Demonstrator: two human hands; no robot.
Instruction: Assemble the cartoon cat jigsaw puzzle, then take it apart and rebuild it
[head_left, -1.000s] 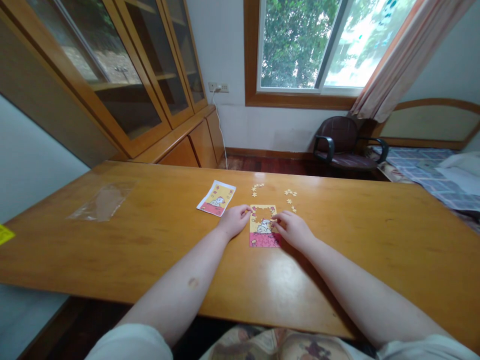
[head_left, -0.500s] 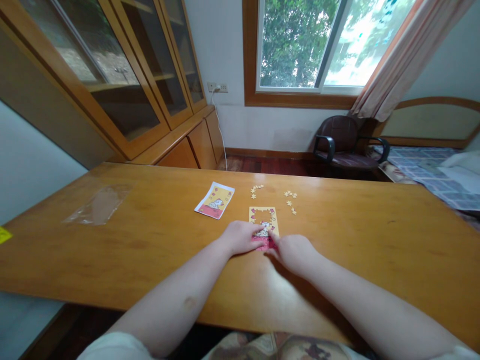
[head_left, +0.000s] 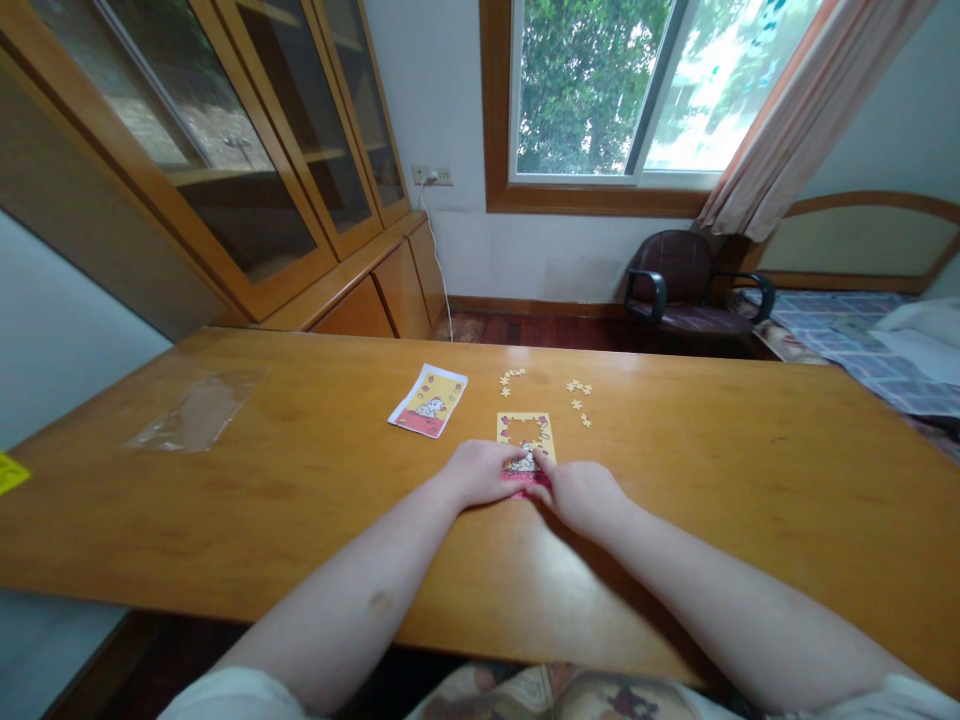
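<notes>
Head: puzzle [head_left: 521,466] lengthwise away, pink nearest

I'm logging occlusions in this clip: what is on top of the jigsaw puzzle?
The left hand and right hand are over the lower part of the jigsaw puzzle. Its yellow upper part shows, open in the middle; whatever lies beneath the hands is covered.

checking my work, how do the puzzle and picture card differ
The puzzle has a gap in its upper part; the picture card shows a complete image. The picture card has a white margin; the puzzle shows none. The picture card lies askew; the puzzle nearly straight. Both show a white figure on yellow and pink.
</notes>
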